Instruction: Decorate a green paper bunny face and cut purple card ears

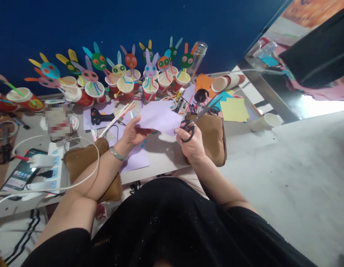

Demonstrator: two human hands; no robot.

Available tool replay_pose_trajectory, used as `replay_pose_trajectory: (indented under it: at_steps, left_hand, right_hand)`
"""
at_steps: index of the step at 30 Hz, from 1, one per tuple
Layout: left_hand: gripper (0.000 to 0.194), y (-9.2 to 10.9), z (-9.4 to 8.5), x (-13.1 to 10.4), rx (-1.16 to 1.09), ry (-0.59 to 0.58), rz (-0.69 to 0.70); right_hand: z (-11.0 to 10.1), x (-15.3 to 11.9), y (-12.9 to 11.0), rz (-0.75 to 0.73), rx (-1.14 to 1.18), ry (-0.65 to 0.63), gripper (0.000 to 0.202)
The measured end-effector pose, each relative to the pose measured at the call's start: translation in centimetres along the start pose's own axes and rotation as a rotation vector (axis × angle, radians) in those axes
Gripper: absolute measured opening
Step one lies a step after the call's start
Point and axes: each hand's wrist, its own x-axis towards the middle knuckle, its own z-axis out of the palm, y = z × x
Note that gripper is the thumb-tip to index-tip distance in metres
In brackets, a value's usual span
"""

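A sheet of light purple paper (157, 115) is held up between my two hands above the table. My left hand (133, 132) grips its left edge, thumb on top and the other fingers partly beneath. At the lower right corner, my right hand (190, 142) pinches the paper and also has the black-handled scissors (201, 114) in it, their blades pointing up and to the right, away from the sheet. More purple paper (138, 159) lies on the table below my left hand.
Paper cups with colourful rabbit figures (150, 89) line the back by the blue wall. A black glue gun (101, 118), power strip (57, 167) and phone (23, 172) are on the left. Brown cushions (212, 142) lie at both sides; yellow paper (234, 110) is at the right.
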Motion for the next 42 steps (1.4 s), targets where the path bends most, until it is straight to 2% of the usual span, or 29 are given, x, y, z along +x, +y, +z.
replay_pose_trajectory:
  at_steps: [2,5,8,11,14,19,23,29,34,42]
  left_hand:
    - [0.044,-0.1,0.3,-0.2,-0.046,-0.052,0.065]
    - [0.055,-0.6,0.6,-0.4,0.066,-0.159,0.066]
    - [0.055,-1.1,0.6,-0.4,0.297,-0.188,0.049]
    - [0.051,-1.0,0.6,-0.4,0.442,-0.188,0.123]
    - [0.045,-0.6,0.7,-0.6,0.491,-0.175,0.175]
    - [0.038,-0.1,0.7,-0.9,0.479,-0.071,0.129]
    - [0.033,-0.3,0.6,-0.6,0.419,-0.008,0.131]
    - [0.026,-0.6,0.4,0.0,0.286,0.032,0.129]
    - [0.020,-0.4,0.7,-0.2,0.308,0.020,0.119]
    - [0.026,-0.4,0.8,-0.3,0.323,0.028,0.085]
  right_hand:
    - [0.5,0.6,0.8,-0.056,-0.002,0.078,0.046]
    - [1.2,1.1,2.2,-0.149,-0.048,0.140,0.046]
    - [1.7,0.9,3.1,-0.213,-0.160,0.110,0.045]
    - [1.9,0.3,3.2,-0.227,-0.271,0.062,0.047]
    - [1.9,-0.1,2.8,-0.195,-0.323,0.027,0.052]
    - [1.3,-0.9,1.5,-0.095,-0.326,-0.120,0.055]
    - [-0.4,-2.0,0.3,-0.002,-0.386,-0.284,0.056]
    - [-3.5,-2.6,-0.8,0.183,-0.671,-0.462,0.056]
    - [-4.3,-2.2,-1.3,0.245,-0.805,-0.547,0.057]
    - [-4.1,-1.6,-1.2,0.283,-0.761,-0.605,0.058]
